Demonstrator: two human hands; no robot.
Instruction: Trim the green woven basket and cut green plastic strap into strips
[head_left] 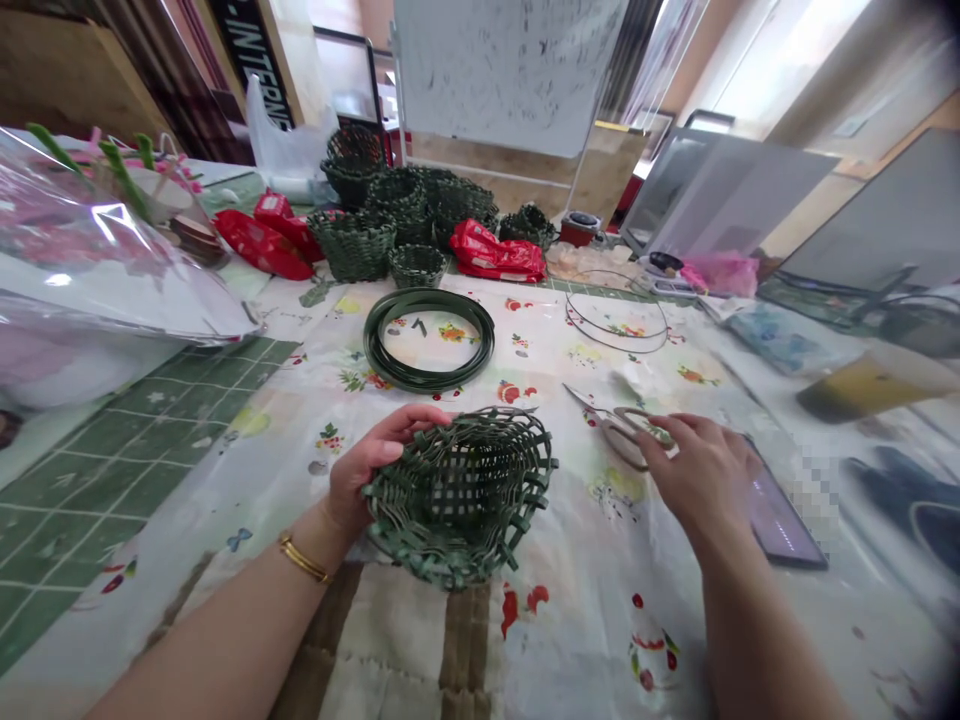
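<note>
Head view: the left hand (pixel 367 460) closes thumb and fingers on the rim of a dark green woven basket (pixel 457 500), tilted mouth-up over a floral tablecloth (pixel 555 570); the right hand (pixel 697 465), fingers half curled, is at the handles of the scissors (pixel 606 418), its grip impossible to confirm; beyond lies a green coil (pixel 429 380); the step appears to be handling scissors while steadying the basket; the next move likely calls for a secure hold on the loops

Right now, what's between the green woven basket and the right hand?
Head view: printed tablecloth, with scissors toward the far side, handles by the fingertips of the right hand; contact unclear.
</note>
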